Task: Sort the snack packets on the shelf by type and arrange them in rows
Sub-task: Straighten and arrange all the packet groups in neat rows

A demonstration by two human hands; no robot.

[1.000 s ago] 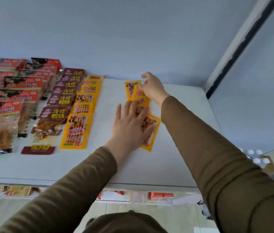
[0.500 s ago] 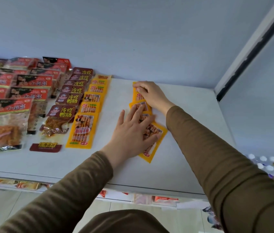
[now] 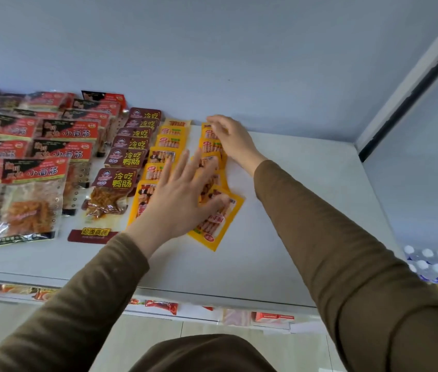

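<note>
On the white shelf [image 3: 306, 210] lie rows of snack packets. Red-topped packets [image 3: 32, 194] fill the left, then a row of maroon packets [image 3: 126, 159], then a row of yellow packets [image 3: 169, 140]. To its right runs a second, overlapping row of yellow packets [image 3: 218, 221]. My left hand [image 3: 183, 200] lies flat with spread fingers on the near end of that second row, partly covering both yellow rows. My right hand [image 3: 231, 138] rests palm down on the far packets of the same row, close to the back wall. Neither hand grips a packet.
A blue-grey back wall [image 3: 239, 63] closes the shelf behind; a side panel [image 3: 413, 89] bounds it on the right. A lower shelf [image 3: 266, 316] with more packets shows under the front edge. A pack of white-capped bottles [image 3: 430, 267] stands low at the right.
Both hands have slid the second yellow row leftward, close to the first yellow row. The left hand now overlaps both rows; the right hand stays on the far packets.
</note>
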